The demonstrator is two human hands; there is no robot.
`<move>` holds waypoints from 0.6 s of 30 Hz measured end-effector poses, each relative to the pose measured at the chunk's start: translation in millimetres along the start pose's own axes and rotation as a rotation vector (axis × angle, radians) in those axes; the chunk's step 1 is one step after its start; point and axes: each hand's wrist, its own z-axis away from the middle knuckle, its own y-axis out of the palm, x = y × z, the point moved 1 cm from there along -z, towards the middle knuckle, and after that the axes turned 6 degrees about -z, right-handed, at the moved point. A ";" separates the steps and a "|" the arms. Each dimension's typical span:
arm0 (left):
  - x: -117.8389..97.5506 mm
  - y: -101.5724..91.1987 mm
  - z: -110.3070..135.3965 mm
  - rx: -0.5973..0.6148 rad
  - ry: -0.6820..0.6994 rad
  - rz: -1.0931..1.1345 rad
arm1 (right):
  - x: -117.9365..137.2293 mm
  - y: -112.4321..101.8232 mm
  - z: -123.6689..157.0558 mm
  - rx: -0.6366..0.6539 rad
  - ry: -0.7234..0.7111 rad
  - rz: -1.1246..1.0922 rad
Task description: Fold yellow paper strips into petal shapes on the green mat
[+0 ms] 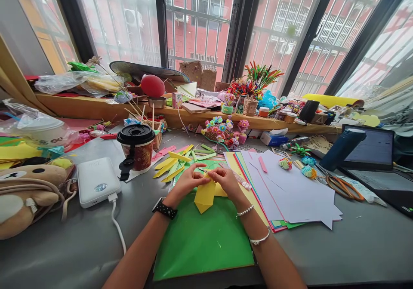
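Between my two hands hangs a folded piece of yellow paper (204, 196), its pointed end toward me. My left hand (190, 180) pinches its upper edge between thumb and fingers. From the other side my right hand (225, 181) grips the same edge, thumb and fingertips close to the left ones. Another bit of yellow paper (220, 190) shows behind it, partly hidden by the right hand. Both hands are above a green sheet (206, 241) on the grey table. Just beyond the left hand lie several folded yellow and green paper strips (172, 165).
A lidded paper cup (139, 149) stands left of the strips, with a white power bank (97, 182) and its cable nearer. White and coloured paper sheets (290, 190) spread to the right. Farther right are scissors (345, 188), a dark bottle (343, 149) and a laptop (371, 151).
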 end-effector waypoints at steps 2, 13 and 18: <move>-0.7 0.1 0.2 -0.010 0.002 -0.004 | 1.2 0.8 0.0 -0.047 -0.053 0.076; -0.5 -1.7 1.4 0.029 0.013 0.018 | 7.2 0.4 0.9 0.027 -0.225 0.308; 2.8 -3.1 -0.9 0.055 0.015 -0.014 | 6.7 2.1 2.1 0.071 -0.302 0.455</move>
